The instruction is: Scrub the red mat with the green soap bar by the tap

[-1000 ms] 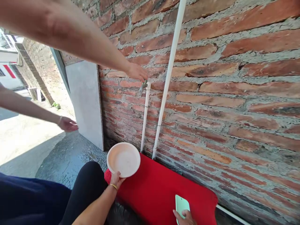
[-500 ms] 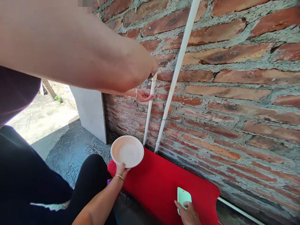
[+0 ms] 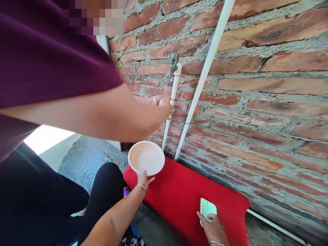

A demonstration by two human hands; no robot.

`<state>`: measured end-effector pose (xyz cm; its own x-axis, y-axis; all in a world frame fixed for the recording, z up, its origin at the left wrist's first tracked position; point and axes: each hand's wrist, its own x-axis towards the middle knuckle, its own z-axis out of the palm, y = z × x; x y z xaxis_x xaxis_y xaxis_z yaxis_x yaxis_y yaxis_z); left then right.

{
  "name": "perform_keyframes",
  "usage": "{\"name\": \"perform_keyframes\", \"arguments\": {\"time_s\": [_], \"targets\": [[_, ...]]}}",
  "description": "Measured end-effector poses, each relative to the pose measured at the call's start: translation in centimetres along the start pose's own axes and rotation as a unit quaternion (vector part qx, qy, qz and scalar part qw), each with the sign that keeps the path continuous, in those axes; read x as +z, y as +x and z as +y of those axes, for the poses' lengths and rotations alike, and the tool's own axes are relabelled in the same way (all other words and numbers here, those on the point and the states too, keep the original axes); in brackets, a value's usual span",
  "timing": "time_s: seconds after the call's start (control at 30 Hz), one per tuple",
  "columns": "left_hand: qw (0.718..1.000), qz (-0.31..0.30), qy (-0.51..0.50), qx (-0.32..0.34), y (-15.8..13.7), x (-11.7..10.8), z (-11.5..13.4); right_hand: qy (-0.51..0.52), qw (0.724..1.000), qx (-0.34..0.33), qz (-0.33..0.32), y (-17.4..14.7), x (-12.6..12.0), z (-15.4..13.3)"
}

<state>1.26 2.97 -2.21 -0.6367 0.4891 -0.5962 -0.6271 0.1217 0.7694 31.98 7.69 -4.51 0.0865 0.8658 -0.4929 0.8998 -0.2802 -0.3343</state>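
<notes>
My left hand [image 3: 144,178], with a yellow bangle at the wrist, grips the near rim of a shallow pale basin [image 3: 146,158]. The basin is held over the left end of a red cloth-covered surface [image 3: 176,191]; I see no objects inside it. Lower right, my right hand [image 3: 214,225] is closed around a flat mint-green phone [image 3: 208,209], thumb on one side and fingers across its face. Beyond the basin, another person's hands [image 3: 165,105] are together under a grey tap [image 3: 172,66], where a thin stream of water falls.
A brick wall [image 3: 243,112] runs along the right, with a white pipe [image 3: 200,89] slanting up it and a shorter one [image 3: 167,126] bearing the tap. The other person's purple sleeve [image 3: 58,54] and arm fill the upper left. Wet concrete floor [image 3: 84,160] lies at left.
The other person's hand has come down off the tap, and both their hands are now together under a thin stream. The view has shifted; my hands keep their holds.
</notes>
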Motion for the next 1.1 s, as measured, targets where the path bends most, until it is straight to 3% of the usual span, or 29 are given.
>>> {"name": "perform_keyframes", "arguments": {"time_s": [0.07, 0.13, 0.2, 0.3, 0.37, 0.43, 0.57, 0.63, 0.7, 0.77, 0.9, 1.0, 1.1], "targets": [[0.998, -0.029, 0.042, -0.026, -1.3, -0.7, -1.3, -0.003, 1.0, 0.006, -0.003, -1.0, -0.4, -0.5], [0.974, -0.074, 0.213, -0.034, -2.9, -1.2, -3.3, -0.014, 1.0, 0.021, -0.001, -2.6, -0.3, -1.7], [0.902, -0.127, 0.412, 0.013, -4.4, -1.7, -5.3, -0.036, 0.999, 0.019, 0.008, -4.4, 0.4, -3.7], [0.789, -0.185, 0.571, 0.13, -5.8, -2.3, -6.9, -0.08, 0.994, -0.076, 0.008, -6.1, 1.9, -6.4], [0.7, -0.212, 0.648, 0.212, -5.9, -2.6, -6.7, -0.077, 0.992, -0.102, -0.001, -6.2, 2.1, -6.6], [0.616, -0.2, 0.717, 0.258, -5.3, -2.9, -6.2, -0.043, 0.996, -0.071, -0.017, -5.5, 1.2, -4.9], [0.534, -0.139, 0.803, 0.224, -3.9, -3.2, -5.9, 0.007, 0.999, 0.017, -0.029, -3.4, -2.5, -0.1], [0.494, -0.134, 0.83, 0.221, -3.7, -3.2, -6.4, -0.002, 0.999, 0.03, -0.009, -3.0, -3.2, 0.2], [0.463, -0.127, 0.846, 0.233, -3.7, -3.1, -6.7, -0.02, 1.0, 0.014, 0.012, -3.4, -2.4, -2.0], [0.439, -0.124, 0.857, 0.241, -3.9, -3.1, -6.8, -0.033, 0.999, -0.027, 0.024, -4.4, -0.1, -6.0], [0.426, -0.134, 0.863, 0.238, -3.9, -3.0, -6.4, -0.054, 0.991, -0.125, 0.012, -6.0, 4.3, -12.7], [0.431, -0.143, 0.861, 0.228, -3.6, -2.9, -6.4, -0.066, 0.992, -0.104, 0.004, -5.5, 3.9, -10.8], [0.434, -0.14, 0.86, 0.23, -3.2, -2.8, -6.8, -0.038, 0.998, 0.024, 0.035, -4.2, 0.2, -3.6]]}}
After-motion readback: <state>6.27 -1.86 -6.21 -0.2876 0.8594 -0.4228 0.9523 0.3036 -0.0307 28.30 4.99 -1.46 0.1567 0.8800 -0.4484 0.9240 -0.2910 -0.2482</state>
